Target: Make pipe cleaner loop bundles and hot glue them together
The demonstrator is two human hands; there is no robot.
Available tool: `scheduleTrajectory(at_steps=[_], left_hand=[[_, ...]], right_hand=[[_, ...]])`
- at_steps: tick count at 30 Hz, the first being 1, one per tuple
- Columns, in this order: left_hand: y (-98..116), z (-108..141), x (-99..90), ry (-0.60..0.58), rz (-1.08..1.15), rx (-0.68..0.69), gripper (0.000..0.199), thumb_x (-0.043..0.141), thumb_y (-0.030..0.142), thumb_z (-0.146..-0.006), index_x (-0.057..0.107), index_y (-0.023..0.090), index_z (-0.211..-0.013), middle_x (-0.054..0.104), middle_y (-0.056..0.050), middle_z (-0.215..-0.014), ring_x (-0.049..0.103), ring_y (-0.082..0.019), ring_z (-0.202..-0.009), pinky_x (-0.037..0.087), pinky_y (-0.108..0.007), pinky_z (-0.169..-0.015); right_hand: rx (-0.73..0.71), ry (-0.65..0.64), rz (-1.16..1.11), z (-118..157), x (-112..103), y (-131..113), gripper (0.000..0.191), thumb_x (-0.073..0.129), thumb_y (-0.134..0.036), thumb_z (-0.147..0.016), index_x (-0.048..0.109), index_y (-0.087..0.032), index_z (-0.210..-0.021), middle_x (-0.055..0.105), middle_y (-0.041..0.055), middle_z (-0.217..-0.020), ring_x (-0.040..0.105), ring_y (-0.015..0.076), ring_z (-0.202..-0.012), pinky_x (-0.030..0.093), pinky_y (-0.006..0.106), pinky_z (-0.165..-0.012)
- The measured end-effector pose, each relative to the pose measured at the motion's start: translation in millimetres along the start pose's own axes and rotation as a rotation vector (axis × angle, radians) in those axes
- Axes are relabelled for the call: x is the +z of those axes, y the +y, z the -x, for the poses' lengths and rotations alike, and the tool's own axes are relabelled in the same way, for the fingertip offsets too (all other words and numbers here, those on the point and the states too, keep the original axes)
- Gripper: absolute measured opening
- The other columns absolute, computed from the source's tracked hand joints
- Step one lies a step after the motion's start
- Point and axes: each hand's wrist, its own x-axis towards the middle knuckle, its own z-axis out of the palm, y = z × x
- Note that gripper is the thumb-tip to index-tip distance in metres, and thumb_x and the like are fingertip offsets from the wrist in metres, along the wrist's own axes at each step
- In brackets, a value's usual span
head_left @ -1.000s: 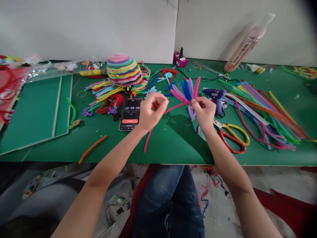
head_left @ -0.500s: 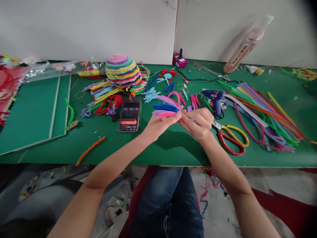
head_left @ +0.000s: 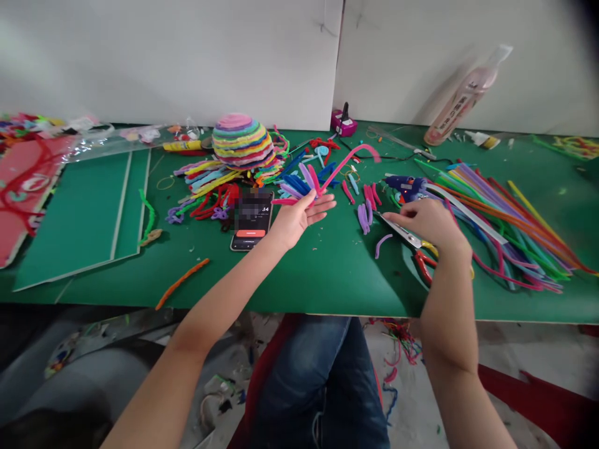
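My left hand [head_left: 299, 218] pinches a small bundle of bent pipe cleaners [head_left: 312, 181] in pink, purple and blue between thumb and index finger, its other fingers loosely extended. From the bundle a long pink strand curves up to the right. My right hand [head_left: 428, 224] is closed over the scissors [head_left: 407, 236], which have red and yellow handles; their blades point left and the hand partly covers the handles. Near the blade tips lie purple folded pieces [head_left: 364, 218], a loose purple piece [head_left: 384, 246] and short pink pieces [head_left: 370, 194].
A striped pipe-cleaner dome [head_left: 243, 142] stands behind a phone [head_left: 251, 224]. A blue glue gun [head_left: 406, 186] lies beyond my right hand, beside long pipe cleaners [head_left: 510, 218]. At the back stands a pink bottle [head_left: 461, 106]. A green board [head_left: 79, 218] lies left.
My hands have moved apart. The right has left the bundle and closed over the scissors, which have shifted slightly left. A long pink strand now sticks out of the bundle in my left hand.
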Motion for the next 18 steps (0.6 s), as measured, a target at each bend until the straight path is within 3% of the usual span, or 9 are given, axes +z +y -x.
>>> scheduleTrajectory(at_steps=[4,6,10,12,15,18], left_hand=[[-1,-8,-5.2,0.013,0.011,0.002,0.025,0.064,0.043,-0.08,0.069,0.021,-0.09,0.074,-0.004,-0.098,0.069,-0.015,-0.092,0.051,-0.021,-0.066],[-3,-11,-7.9,0.057,-0.006,0.021,0.025,0.062,0.044,-0.079,0.067,0.021,-0.087,0.072,-0.003,-0.087,0.067,-0.012,-0.08,0.047,-0.02,-0.059],[-7,-16,-13.5,0.201,-0.005,0.082,0.023,0.057,0.044,-0.073,0.055,0.022,-0.068,0.058,0.001,-0.063,0.047,-0.008,-0.052,0.027,-0.023,-0.042],[-8,-18,-14.8,0.279,0.001,0.12,0.023,0.059,0.04,-0.068,0.047,0.022,-0.061,0.05,0.003,-0.056,0.039,-0.007,-0.048,0.02,-0.025,-0.041],[-5,-18,-13.8,0.36,-0.038,0.14,0.028,0.066,0.03,-0.061,0.04,0.022,-0.057,0.043,0.005,-0.05,0.036,-0.007,-0.047,0.018,-0.025,-0.042],[0,-17,-11.1,0.3,-0.033,0.087,0.026,0.073,0.027,-0.058,0.048,0.021,-0.06,0.052,0.004,-0.055,0.044,-0.007,-0.052,0.024,-0.022,-0.043]], right_hand=[[0.387,-0.041,0.131,1,-4,37,0.06,0.062,-0.079,-0.061,0.049,-0.022,-0.048,0.048,0.002,-0.045,0.042,0.0147,-0.044,0.031,0.031,-0.046],[0.476,-0.049,0.129,0,1,51,0.058,0.067,-0.079,-0.055,0.055,-0.022,-0.058,0.052,0.0051,-0.052,0.05,0.0206,-0.053,0.039,0.035,-0.051],[0.314,0.132,0.018,-13,21,64,0.063,0.073,-0.069,-0.056,0.06,-0.018,-0.09,0.063,0.0135,-0.085,0.059,0.0312,-0.086,0.047,0.046,-0.074],[0.2,0.155,-0.024,-22,34,65,0.059,0.07,-0.065,-0.063,0.059,-0.016,-0.094,0.061,0.016,-0.097,0.057,0.0331,-0.099,0.045,0.048,-0.085],[0.126,0.172,-0.069,-32,49,64,0.049,0.067,-0.058,-0.07,0.06,-0.016,-0.093,0.06,0.0159,-0.102,0.053,0.0336,-0.107,0.042,0.05,-0.092],[0.111,0.224,-0.064,-35,54,63,0.038,0.062,-0.045,-0.077,0.06,-0.015,-0.101,0.061,0.016,-0.107,0.051,0.0332,-0.112,0.042,0.05,-0.094]])
